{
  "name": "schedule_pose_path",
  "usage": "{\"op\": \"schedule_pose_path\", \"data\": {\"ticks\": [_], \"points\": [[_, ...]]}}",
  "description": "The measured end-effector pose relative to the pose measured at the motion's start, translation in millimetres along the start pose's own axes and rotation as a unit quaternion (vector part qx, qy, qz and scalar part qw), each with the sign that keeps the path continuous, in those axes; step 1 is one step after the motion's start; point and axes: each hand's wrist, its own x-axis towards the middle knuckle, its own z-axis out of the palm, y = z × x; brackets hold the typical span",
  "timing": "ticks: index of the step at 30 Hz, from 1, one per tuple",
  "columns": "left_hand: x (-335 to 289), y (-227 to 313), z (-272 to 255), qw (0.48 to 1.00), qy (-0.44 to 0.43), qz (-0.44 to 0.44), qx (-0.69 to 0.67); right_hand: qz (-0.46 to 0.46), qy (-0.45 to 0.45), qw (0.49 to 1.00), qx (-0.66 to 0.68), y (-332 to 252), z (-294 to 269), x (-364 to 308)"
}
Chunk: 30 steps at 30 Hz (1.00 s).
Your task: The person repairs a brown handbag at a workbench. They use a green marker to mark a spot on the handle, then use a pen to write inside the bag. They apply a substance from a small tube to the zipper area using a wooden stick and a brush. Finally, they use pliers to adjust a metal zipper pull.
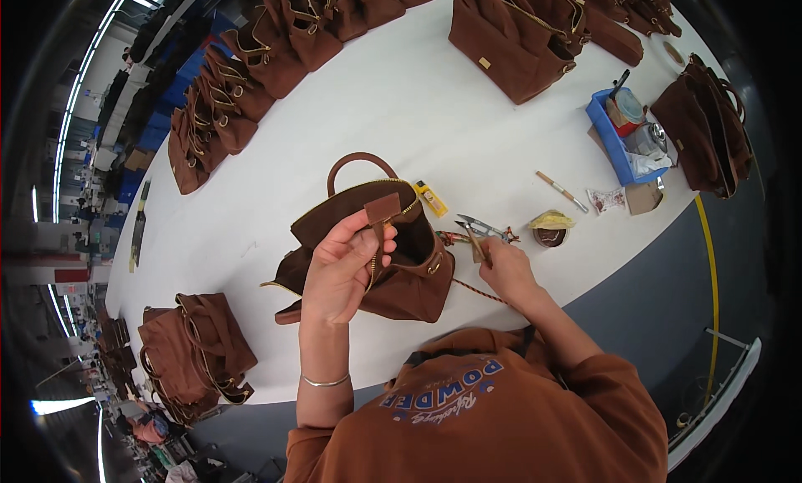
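Note:
In front of me a brown leather handbag [409,295] stands with its gold zipper spread apart and its top handle upright behind. My left hand [338,262] is closed in a pinch on the zipper end [383,209], a brown leather tab, raised above the bag's mouth. To the right of the bag, my right hand [508,270] is closed round a thin tan stick-like tool [478,247], whose exact kind is unclear. Just beyond these fingers lie metal scissors [480,226] with cord-wrapped handles. A yellow lighter [432,198] rests by the bag's back right side.
An open pot [550,231] and a brush-like stick [561,191] lie to the right. Farther right stand a blue bin [614,141] of supplies and another brown bag [706,128]. Several brown bags [280,49] line the far edge; more [196,349] sit at the near left.

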Motion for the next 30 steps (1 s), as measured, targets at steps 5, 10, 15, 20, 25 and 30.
{"op": "schedule_pose_path", "data": {"ticks": [5,10,15,20,25,30], "points": [[2,-3,4,1.000,-0.021,0.016,-0.008,-0.018,-0.010,0.990,0.138,-18,-34,-4],[0,-4,0,0.999,-0.029,0.036,-0.002,-0.017,0.069,0.962,0.262,-21,-95,0],[-3,-5,-8,0.998,-0.011,0.022,0.050,0.012,0.320,0.885,0.339,35,-158,27],[0,0,1,0.998,-0.011,0.016,0.064,0.059,0.562,0.785,0.255,131,-242,39],[2,0,2,0.997,-0.016,0.017,0.070,0.082,0.612,0.783,0.075,197,-273,57],[-1,1,7,0.997,-0.006,0.027,0.067,0.118,0.597,0.793,-0.007,205,-277,76]]}}
